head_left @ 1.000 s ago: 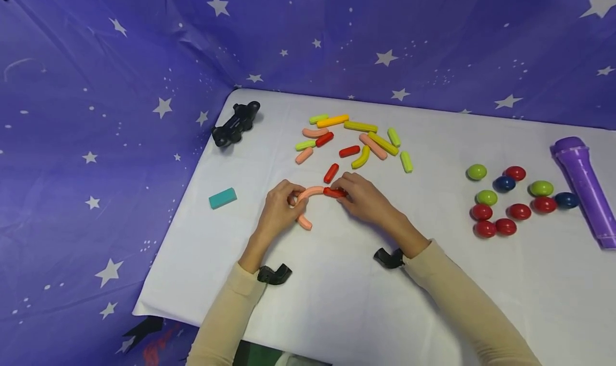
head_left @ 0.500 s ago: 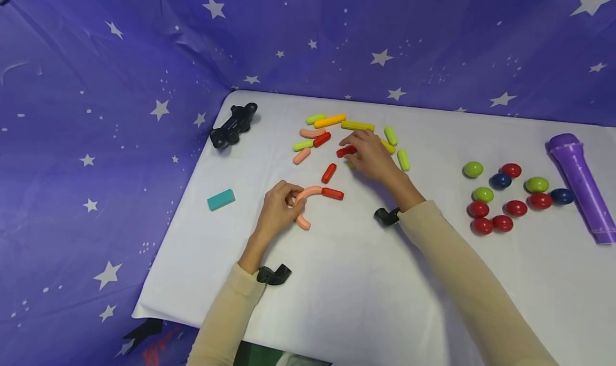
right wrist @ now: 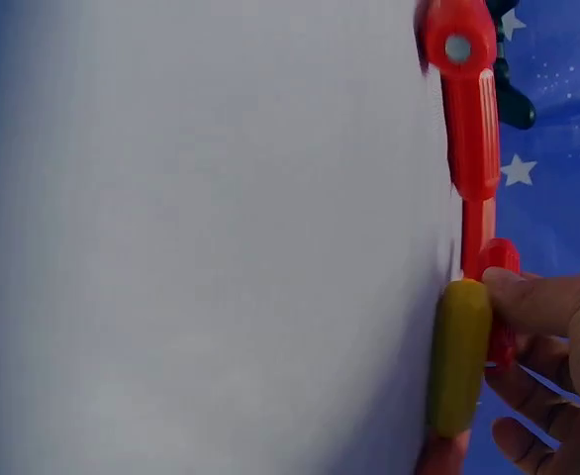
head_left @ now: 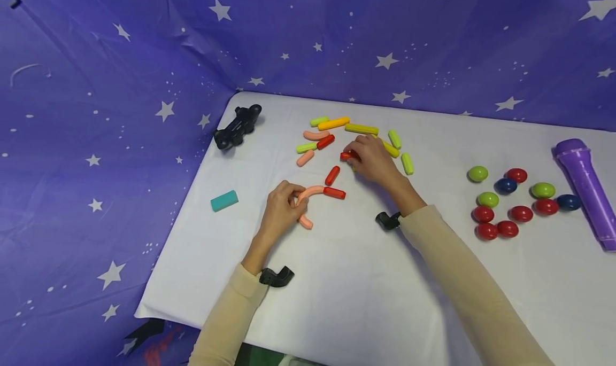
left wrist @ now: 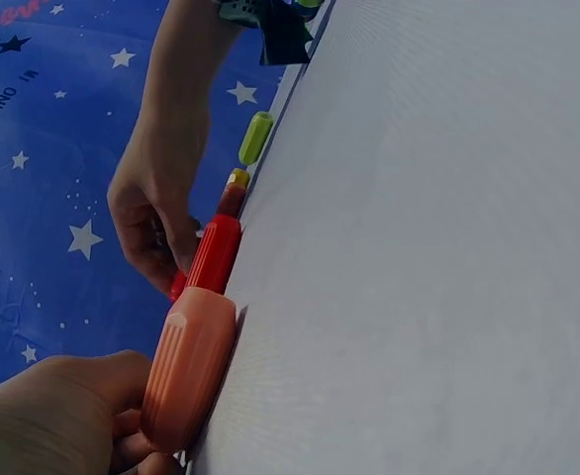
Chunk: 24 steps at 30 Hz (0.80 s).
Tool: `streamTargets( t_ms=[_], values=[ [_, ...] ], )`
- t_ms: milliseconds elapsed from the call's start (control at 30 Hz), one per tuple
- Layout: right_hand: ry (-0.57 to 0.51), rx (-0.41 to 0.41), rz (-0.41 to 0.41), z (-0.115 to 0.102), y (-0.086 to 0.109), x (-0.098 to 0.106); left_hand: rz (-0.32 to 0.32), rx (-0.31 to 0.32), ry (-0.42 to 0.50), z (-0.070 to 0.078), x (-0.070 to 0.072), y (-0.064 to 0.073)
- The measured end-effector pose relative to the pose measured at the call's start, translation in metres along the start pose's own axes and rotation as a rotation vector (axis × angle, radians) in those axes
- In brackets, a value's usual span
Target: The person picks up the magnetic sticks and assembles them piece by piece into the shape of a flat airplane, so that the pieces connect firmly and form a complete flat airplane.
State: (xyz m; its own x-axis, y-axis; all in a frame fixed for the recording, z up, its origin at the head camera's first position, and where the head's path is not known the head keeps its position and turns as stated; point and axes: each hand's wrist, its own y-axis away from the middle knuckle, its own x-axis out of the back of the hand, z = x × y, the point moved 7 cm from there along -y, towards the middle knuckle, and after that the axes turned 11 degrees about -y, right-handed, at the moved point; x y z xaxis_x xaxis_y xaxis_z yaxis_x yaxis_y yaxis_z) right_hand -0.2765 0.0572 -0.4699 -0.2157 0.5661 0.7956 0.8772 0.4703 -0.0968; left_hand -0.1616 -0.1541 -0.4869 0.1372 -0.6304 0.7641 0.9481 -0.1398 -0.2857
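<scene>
In the head view, my left hand [head_left: 280, 208] grips a curved peach plastic stick piece [head_left: 313, 191] lying low over the table. Its far end meets a straight red stick piece [head_left: 335, 193], and a peach end shows below the fingers. Further back, my right hand [head_left: 374, 160] pinches another red stick piece [head_left: 345, 156]; the right wrist view shows the thumb on this red piece [right wrist: 501, 259], beside a yellow curved piece [right wrist: 460, 358]. Between both hands lies a loose red piece [head_left: 332, 175]. The left palm's grip is partly hidden.
Several yellow, green, peach and orange pieces [head_left: 334, 123] lie scattered at the back. A black game controller [head_left: 238, 127] and a teal block [head_left: 224, 201] are on the left. Several coloured egg shapes [head_left: 522, 213] and a purple toy microphone [head_left: 586, 192] are on the right of the white table [head_left: 346, 280].
My right hand has left the red piece joined to the peach one and moved back to another red piece, which it now pinches. My left hand keeps its place and hold.
</scene>
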Motion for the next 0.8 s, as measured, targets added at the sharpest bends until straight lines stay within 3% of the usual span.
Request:
streamTargets(
  t_ms=[100, 267, 533, 800],
  values=[
    [-0.013, 0.042, 0.059, -0.011, 0.014, 0.006, 0.006, 0.008, -0.016, 0.000, 0.001, -0.001],
    [-0.128, 0.123, 0.135, -0.036, 0.050, 0.010, 0.007, 0.012, -0.025, 0.002, 0.001, -0.003],
    [-0.212, 0.121, 0.101, -0.073, 0.103, -0.016, 0.008, 0.032, -0.032, 0.003, 0.001, -0.002],
    [-0.194, 0.119, 0.018, -0.091, 0.115, -0.047, 0.021, 0.027, -0.029, 0.003, -0.001, -0.002]
  ],
)
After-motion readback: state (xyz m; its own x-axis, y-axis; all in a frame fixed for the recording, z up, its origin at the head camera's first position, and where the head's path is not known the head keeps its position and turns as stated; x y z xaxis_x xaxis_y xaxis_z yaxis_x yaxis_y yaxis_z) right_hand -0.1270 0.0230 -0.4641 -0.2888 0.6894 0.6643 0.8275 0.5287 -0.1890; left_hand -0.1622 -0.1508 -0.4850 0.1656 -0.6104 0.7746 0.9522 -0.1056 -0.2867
